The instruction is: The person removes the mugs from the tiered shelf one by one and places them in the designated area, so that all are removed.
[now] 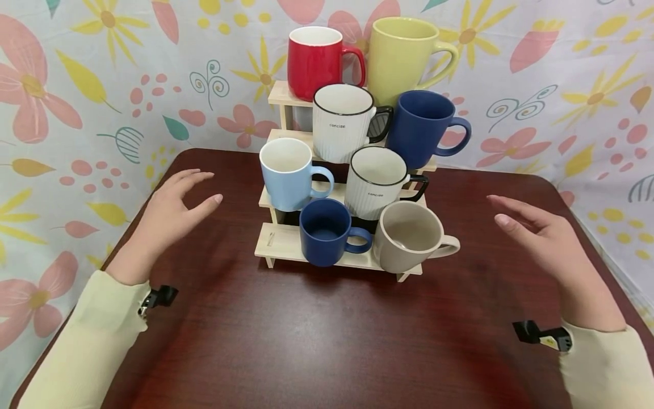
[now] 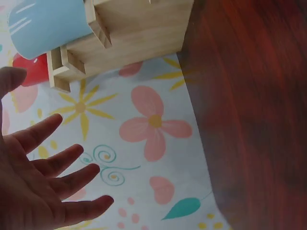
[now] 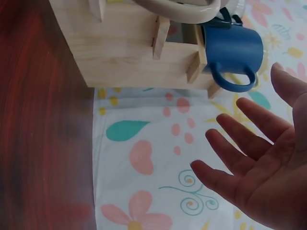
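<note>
My left hand (image 1: 171, 207) hovers left of a stepped wooden rack, fingers spread and holding nothing. On the other side my right hand (image 1: 546, 236) is held with its fingers extended, also free of any object. Mugs fill the rack (image 1: 265, 241): a red mug (image 1: 314, 65) and a tall yellow mug (image 1: 398, 57) on top, then a white ribbed mug (image 1: 339, 128) beside a blue mug (image 1: 419, 125). Below them are a light blue mug (image 1: 286, 176) and another white ribbed mug (image 1: 373, 187). A small navy mug (image 1: 324, 236) and a beige mug (image 1: 403, 241) occupy the lowest step.
The rack stands toward the back of a dark reddish wooden table (image 1: 317, 341). Behind the table hangs a floral cloth (image 1: 168, 34), which also runs along both sides. Most mug handles point right, sticking out past the rack on that side.
</note>
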Available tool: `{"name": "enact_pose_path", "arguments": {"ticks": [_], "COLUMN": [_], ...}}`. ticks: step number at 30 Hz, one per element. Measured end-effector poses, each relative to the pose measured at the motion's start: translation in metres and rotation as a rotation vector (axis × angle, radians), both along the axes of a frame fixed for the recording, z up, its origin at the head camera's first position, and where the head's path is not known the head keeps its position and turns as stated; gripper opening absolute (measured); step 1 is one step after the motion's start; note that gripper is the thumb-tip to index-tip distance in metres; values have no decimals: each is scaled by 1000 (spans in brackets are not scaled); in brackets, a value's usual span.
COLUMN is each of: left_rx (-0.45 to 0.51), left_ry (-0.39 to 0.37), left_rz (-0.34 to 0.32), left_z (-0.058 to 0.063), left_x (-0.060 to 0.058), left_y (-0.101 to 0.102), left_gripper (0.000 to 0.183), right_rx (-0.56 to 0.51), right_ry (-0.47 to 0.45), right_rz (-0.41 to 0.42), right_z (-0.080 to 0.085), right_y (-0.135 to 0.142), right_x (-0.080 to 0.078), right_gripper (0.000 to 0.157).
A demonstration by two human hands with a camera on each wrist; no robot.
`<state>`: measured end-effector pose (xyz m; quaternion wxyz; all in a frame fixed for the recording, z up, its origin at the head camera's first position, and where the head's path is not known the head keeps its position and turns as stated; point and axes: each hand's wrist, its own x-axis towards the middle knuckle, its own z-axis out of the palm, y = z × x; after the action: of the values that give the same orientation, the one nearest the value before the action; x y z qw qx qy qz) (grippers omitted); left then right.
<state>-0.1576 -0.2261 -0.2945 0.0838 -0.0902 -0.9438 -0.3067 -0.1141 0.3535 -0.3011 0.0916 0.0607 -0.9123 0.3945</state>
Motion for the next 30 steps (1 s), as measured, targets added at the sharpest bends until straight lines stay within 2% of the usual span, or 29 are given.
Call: {"name": "enact_pose_path", "arguments": {"ticks": [4, 9, 17, 24, 30], "left_rx": [74, 199, 426, 532, 607], "left_ry": [-68, -225, -379, -519, -592], "left_rz": [-8, -7, -51, -96, -130], "left_z": [-2, -7, -27, -43, -56], "left_x": [-1, -4, -8, -9, -11], "left_y": [0, 0, 3, 8, 14], "left_gripper": [50, 52, 52, 57, 57], "right_rx": [-39, -120, -193, -234, -165], "right_ry": [15, -1, -34, -24, -68], "right_rz": [23, 46, 87, 159, 223], "right_z": [-1, -4, -8, -13, -18], "right_y": [-1, -2, -6, -10, -13], "right_x": [1, 2, 0, -3, -3], "right_gripper": [40, 33, 29, 30, 35]}}
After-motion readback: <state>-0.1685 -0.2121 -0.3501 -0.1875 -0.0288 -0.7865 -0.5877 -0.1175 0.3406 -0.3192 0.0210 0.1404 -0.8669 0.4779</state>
